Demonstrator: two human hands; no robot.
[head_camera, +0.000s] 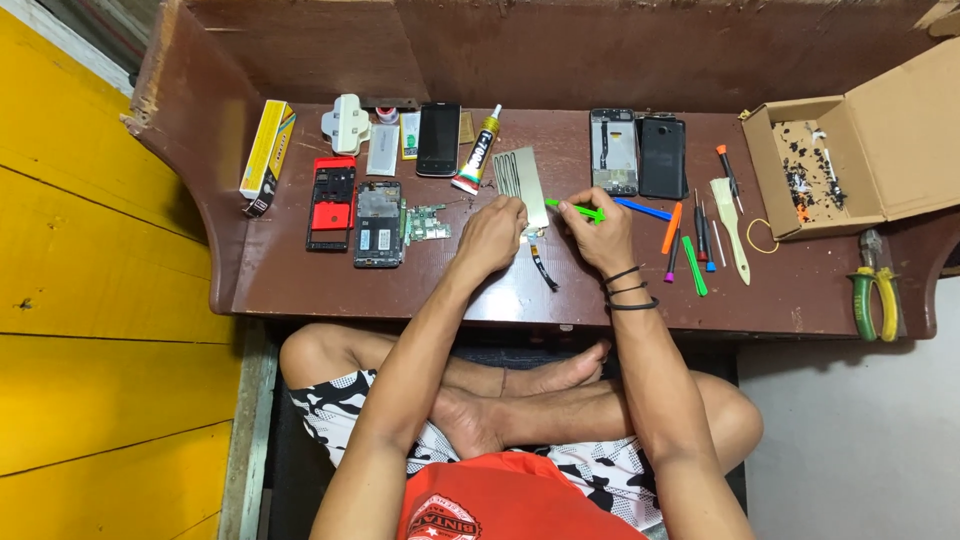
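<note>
My right hand grips a green pry tool with its tip pointing left. My left hand rests on the brown table, fingers curled over a small part beside a grey metal plate. What the left hand grips is hidden. A black flex cable lies between the hands. A green circuit board sits left of my left hand.
Opened phone frames lie at left, with a yellow box, black phone and glue tube. Two phone bodies, screwdrivers, a spudger, a cardboard box and pliers sit at right.
</note>
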